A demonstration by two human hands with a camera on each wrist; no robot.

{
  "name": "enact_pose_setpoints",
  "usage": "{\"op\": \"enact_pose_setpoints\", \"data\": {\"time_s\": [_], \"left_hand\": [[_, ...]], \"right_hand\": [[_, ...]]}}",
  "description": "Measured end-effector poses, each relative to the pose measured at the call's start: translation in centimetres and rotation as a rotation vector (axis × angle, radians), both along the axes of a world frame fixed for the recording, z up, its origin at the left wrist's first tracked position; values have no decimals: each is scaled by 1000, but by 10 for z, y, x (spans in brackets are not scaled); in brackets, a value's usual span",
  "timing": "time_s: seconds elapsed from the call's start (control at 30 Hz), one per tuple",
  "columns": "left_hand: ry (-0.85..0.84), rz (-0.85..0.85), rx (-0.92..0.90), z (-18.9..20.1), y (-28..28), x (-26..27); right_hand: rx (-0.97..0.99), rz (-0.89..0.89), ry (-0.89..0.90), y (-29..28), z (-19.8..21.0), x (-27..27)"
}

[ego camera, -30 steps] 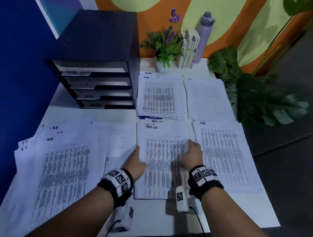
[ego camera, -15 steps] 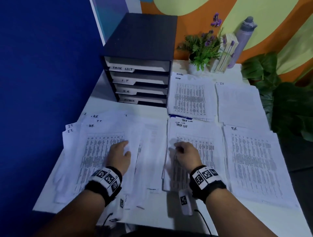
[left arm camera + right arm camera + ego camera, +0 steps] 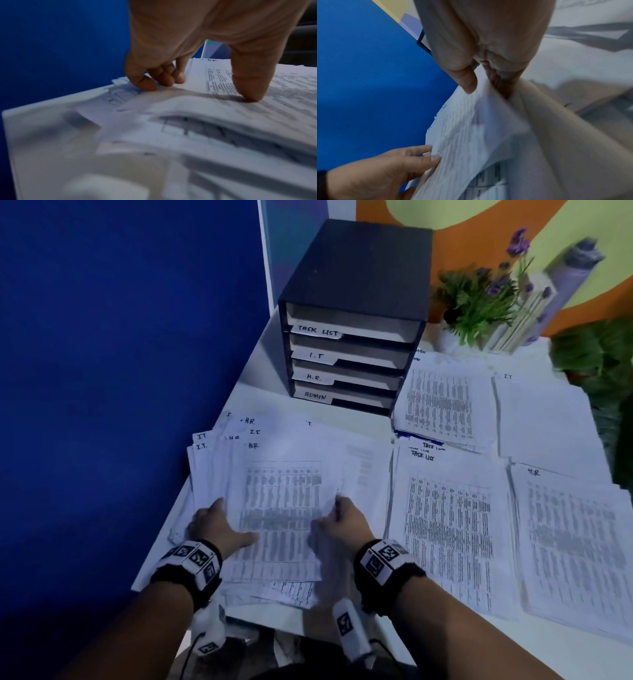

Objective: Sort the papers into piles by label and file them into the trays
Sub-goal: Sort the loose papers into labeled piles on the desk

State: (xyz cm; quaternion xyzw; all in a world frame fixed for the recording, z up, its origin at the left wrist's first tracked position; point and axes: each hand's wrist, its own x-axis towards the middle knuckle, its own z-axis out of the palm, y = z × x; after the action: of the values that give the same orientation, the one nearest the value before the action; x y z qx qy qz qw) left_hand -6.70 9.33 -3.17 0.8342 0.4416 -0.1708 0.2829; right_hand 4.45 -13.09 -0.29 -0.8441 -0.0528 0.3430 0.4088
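Note:
A loose heap of unsorted papers (image 3: 219, 446) lies at the table's left, labelled I.T. and H.R. My left hand (image 3: 219, 525) rests on the heap's left side. Its thumb (image 3: 250, 94) presses the top H.R. sheet (image 3: 221, 81) and its fingertips (image 3: 150, 85) touch lower sheets. My right hand (image 3: 339, 525) pinches that sheet (image 3: 471, 135) at its right edge, thumb (image 3: 467, 83) above and fingers beneath, lifting it slightly. The black tray unit (image 3: 356, 268) stands behind, its trays labelled TASK LIST, I.T., H.R. and ADMIN. Sorted piles lie to the right: Task List (image 3: 448, 525), H.R. (image 3: 575, 542), Admin (image 3: 442, 402), I.T. (image 3: 544, 419).
A blue partition (image 3: 120, 371) runs close along the table's left edge. A potted plant (image 3: 479, 299), books and a purple bottle (image 3: 575, 265) stand at the back right. Large green leaves (image 3: 599, 354) border the right side. Bare white table (image 3: 308, 409) shows in front of the trays.
Both hands left the Task List pile and moved left onto the unsorted heap. My right hand took hold of the top sheet's right edge. The head view swung left.

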Motion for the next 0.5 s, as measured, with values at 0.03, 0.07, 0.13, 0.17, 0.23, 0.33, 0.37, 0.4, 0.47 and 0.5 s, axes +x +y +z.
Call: {"op": "enact_pose_setpoints", "data": {"time_s": [0.03, 0.07, 0.13, 0.17, 0.23, 0.33, 0.37, 0.4, 0.47, 0.5], "left_hand": [[-57, -14, -37, -1, -4, -2], [-115, -30, -72, -2, -8, -3], [-192, -63, -134, -2, -15, -5], [-216, -52, -160, -3, -16, -6], [-247, 9, -145, -4, -10, -6], [-244, 76, -67, -2, 1, -4], [-252, 84, -74, 0, 3, -3], [-258, 87, -97, 2, 3, -1], [-269, 97, -186, 4, 2, 3], [-280, 98, -232, 5, 0, 5]], "right_hand": [[4, -28, 18, 3, -2, 0], [-4, -43, 4, 5, -5, 1], [-15, -75, -56, 4, -10, 5], [-20, -99, -83, 2, -13, 8], [-13, -151, -109, -6, -11, 14], [16, -246, -83, -23, -10, 23], [36, -270, -59, -28, -10, 25], [44, -281, -29, -33, -9, 27], [42, -249, 7, -42, -9, 28], [34, -232, 8, -45, -14, 28]]}}
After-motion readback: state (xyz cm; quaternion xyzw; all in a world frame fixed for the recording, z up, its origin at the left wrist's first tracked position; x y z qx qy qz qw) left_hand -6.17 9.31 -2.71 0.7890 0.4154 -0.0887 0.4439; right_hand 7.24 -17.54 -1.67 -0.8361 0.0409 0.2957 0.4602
